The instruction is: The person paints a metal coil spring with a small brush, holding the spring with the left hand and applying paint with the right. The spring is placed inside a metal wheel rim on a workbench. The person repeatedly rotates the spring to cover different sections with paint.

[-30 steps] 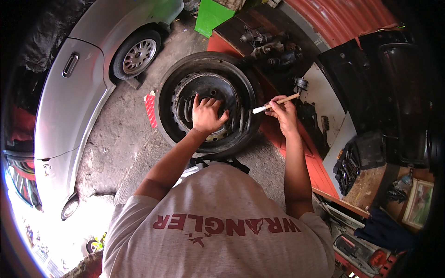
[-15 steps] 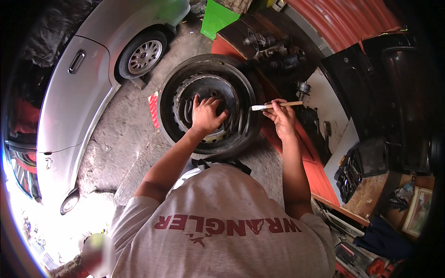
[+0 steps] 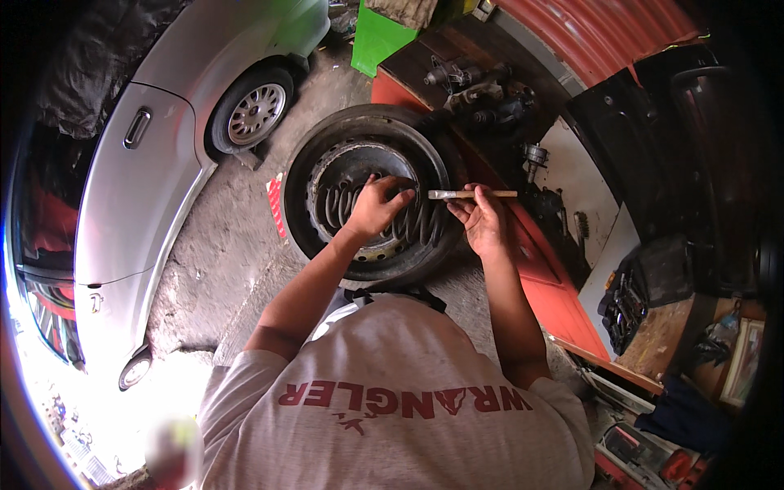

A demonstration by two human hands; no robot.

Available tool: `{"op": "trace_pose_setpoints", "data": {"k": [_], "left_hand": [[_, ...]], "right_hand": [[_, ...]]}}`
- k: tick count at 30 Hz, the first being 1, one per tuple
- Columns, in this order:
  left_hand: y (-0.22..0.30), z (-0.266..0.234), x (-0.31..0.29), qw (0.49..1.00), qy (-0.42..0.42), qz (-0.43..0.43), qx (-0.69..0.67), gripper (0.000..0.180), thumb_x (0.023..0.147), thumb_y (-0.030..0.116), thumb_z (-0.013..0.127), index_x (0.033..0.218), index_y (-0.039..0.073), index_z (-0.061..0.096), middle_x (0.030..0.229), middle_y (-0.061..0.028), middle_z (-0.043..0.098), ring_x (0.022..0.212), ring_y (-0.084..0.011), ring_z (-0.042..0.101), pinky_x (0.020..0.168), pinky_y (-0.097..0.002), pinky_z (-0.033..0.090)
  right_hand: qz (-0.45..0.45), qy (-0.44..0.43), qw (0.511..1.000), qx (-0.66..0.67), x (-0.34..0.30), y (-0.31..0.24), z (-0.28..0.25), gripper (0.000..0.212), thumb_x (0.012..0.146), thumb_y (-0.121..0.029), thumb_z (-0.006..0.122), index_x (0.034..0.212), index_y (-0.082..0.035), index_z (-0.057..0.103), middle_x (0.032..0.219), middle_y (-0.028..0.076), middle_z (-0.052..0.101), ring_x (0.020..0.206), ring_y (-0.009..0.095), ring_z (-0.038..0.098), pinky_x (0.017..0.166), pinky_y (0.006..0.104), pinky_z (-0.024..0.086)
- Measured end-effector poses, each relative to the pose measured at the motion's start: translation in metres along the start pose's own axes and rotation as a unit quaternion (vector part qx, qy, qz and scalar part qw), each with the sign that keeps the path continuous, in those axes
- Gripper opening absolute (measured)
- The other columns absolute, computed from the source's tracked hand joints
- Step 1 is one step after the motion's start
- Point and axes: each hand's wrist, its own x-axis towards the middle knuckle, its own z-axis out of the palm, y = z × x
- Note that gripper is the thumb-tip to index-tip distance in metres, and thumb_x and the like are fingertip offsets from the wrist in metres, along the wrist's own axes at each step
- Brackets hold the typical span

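A dark coil spring [image 3: 420,222] lies on its side across a wheel with a black tyre [image 3: 298,175], which rests flat in front of me. My left hand [image 3: 378,209] is closed over the middle of the spring, hiding several coils and part of the fingers. To its right, my right hand [image 3: 483,222] pinches the wooden handle of a flat paintbrush [image 3: 465,194]. The brush is held nearly level, its pale bristle end pointing left towards the left hand. Bristles and spring look slightly apart.
A silver car [image 3: 139,196] stands at the left. On the right, a red-sided bench [image 3: 555,286] carries dark metal parts [image 3: 490,98], a wire brush [image 3: 581,227] and a black tool case [image 3: 625,310]. A green box [image 3: 380,41] is beyond the wheel.
The paintbrush and my right hand have moved left, closer to the spring. My left hand has shifted slightly right, its fingers drawn closer together, and the spring's coils show more clearly.
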Motion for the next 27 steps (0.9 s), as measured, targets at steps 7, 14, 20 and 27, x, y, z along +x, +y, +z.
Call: {"op": "trace_pose_setpoints", "data": {"k": [7,14,20,27], "left_hand": [[-0.005,0.007,0.017,0.981,-0.145,-0.099,-0.082,0.047,0.100,0.040,0.067,0.108,-0.006,0.072,0.083,-0.0099,0.068,0.081,-0.0151,0.060,0.077,-0.0362,0.050],[-0.010,0.012,0.013,0.979,-0.103,-0.075,-0.160,0.037,0.102,0.033,0.065,0.099,-0.004,0.071,0.079,-0.0067,0.064,0.079,-0.0134,0.057,0.074,-0.0340,0.047],[-0.013,0.012,0.011,0.979,-0.103,-0.077,-0.156,0.035,0.103,0.031,0.063,0.098,-0.003,0.068,0.081,-0.0061,0.063,0.082,-0.0130,0.055,0.076,-0.0326,0.046],[-0.017,0.012,0.010,0.985,-0.111,-0.040,-0.126,0.032,0.103,0.031,0.062,0.103,0.000,0.070,0.082,-0.0114,0.067,0.084,-0.0240,0.064,0.095,-0.0431,0.042]], "right_hand": [[-0.005,0.011,0.996,-0.088,-0.004,0.007,0.025,0.020,0.099,-0.014,0.069,0.114,-0.003,0.061,0.106,0.011,0.070,0.093,0.026,0.073,0.080,0.0357,0.063],[-0.066,0.072,0.989,-0.111,-0.001,0.025,0.033,0.019,0.094,-0.005,0.072,0.109,0.002,0.062,0.096,0.016,0.071,0.075,0.024,0.074,0.068,0.0331,0.063],[-0.097,0.039,0.988,-0.112,-0.002,0.033,0.029,0.015,0.096,-0.006,0.069,0.107,0.001,0.060,0.092,0.014,0.071,0.075,0.025,0.074,0.068,0.0334,0.062],[-0.092,0.047,0.987,-0.119,-0.008,0.032,0.038,0.017,0.095,-0.005,0.070,0.109,0.002,0.062,0.098,0.013,0.070,0.084,0.022,0.073,0.076,0.0323,0.062]]}}
